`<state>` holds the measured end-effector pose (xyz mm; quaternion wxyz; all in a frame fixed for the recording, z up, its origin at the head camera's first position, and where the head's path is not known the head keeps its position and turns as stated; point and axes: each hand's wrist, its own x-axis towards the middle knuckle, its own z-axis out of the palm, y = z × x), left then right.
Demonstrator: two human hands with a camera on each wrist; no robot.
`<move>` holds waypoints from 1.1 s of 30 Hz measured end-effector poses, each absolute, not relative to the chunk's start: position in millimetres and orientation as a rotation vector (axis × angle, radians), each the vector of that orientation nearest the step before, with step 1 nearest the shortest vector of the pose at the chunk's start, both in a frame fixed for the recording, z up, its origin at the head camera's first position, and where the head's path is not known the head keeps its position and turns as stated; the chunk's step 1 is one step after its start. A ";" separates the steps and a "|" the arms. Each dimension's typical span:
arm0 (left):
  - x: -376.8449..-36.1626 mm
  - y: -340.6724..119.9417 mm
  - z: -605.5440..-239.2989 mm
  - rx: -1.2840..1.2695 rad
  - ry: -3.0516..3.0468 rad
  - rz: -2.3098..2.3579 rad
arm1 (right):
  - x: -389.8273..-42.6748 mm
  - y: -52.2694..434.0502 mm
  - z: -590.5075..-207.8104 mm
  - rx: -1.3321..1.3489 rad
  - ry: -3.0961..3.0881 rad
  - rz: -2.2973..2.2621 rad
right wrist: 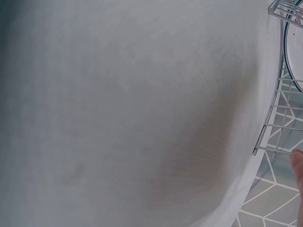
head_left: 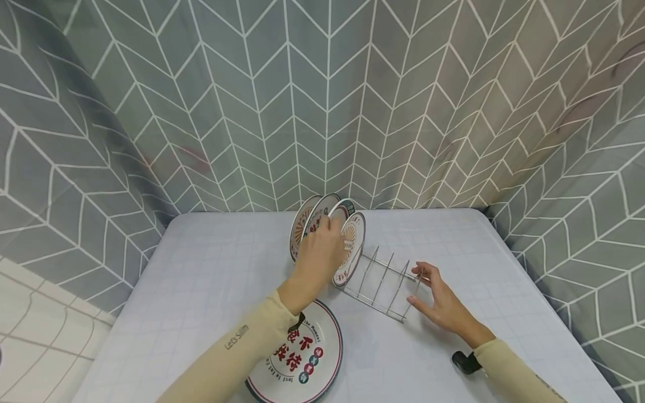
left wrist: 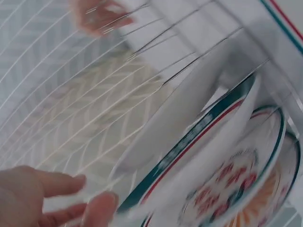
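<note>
Plates (head_left: 353,246): four racked; L hand (head_left: 317,254) fingers pinching third's rim; R hand (head_left: 440,302) fingers spread, steadying rack (head_left: 385,282); one plate (head_left: 302,364) left.

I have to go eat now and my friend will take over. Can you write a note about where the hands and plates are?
Left hand: fingers on the plates standing in the wire rack, at the small plate; the grip is hard to make out.
Right hand: open, fingers touching the rack's near end.
Plates: four stand on edge in the rack's far slots. One large plate lies flat on the table, partly under the left forearm.
Left: the near slots are empty, and the flat plate is not racked.
</note>
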<state>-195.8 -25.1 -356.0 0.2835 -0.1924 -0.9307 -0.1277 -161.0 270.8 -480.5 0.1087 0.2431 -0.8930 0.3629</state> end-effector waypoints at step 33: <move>-126.7 -206.5 -479.9 -0.565 -3.192 -1.111 | -155.8 261.5 -461.5 0.715 -2.642 1.084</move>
